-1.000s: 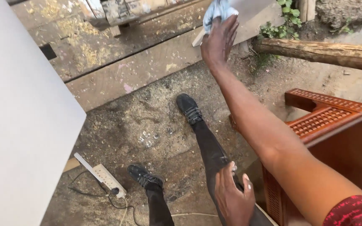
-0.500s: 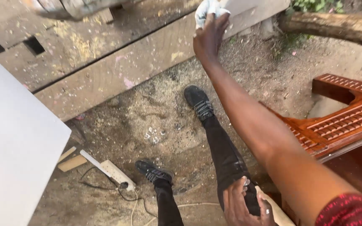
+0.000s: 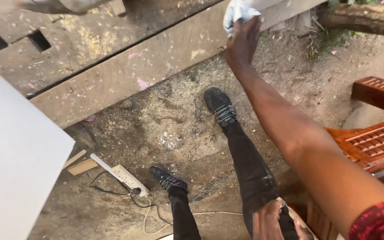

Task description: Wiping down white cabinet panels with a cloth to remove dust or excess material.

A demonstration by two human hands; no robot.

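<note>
— Sheet of pale board (image 3: 14,169) first, biggest by far: fills the lower left, slanted edge running up toward the middle.

— And behind it?

— Heavy weathered timber beam (image 3: 125,71), dusty, flecked with pink, crossing the top from lower left to upper right. Below that, bare ground (image 3: 165,129) strewn with sawdust.

— On the right side?

— Carved red-brown furniture piece (image 3: 374,142) with ribbed panels, close beside the right arm (image 3: 298,133). Rough log (image 3: 370,20) along the top right corner, with a few weeds beside it.

— Legs?

— Black trousers, two dark shoes; forward shoe (image 3: 218,104) just below the beam, rear shoe (image 3: 167,178) next to a white power strip (image 3: 123,178) with its cable looping across the dirt. Small wood offcut (image 3: 82,166) left of the strip.

— Now the hands.

— Right hand (image 3: 243,44) stretched far out and up, at the beam's near edge. Fingers held together and curled into a crumpled pale-blue cloth (image 3: 238,11), bunched against the timber.

— So where does the cloth sit from that hand?

— Straight past the fingertips, at the top of the view, touching both hand and beam. No clear long axis, just a wad; the beam under it runs diagonally, up to the right.

— Left hand?

— Left hand (image 3: 272,222) low at the bottom edge, against the thigh, well apart from the cloth. Partly cut off; cannot tell whether clenched or loose, nor whether anything sits in it.

— Nearer one, then?

— Right, plainly: already on the cloth.
</note>
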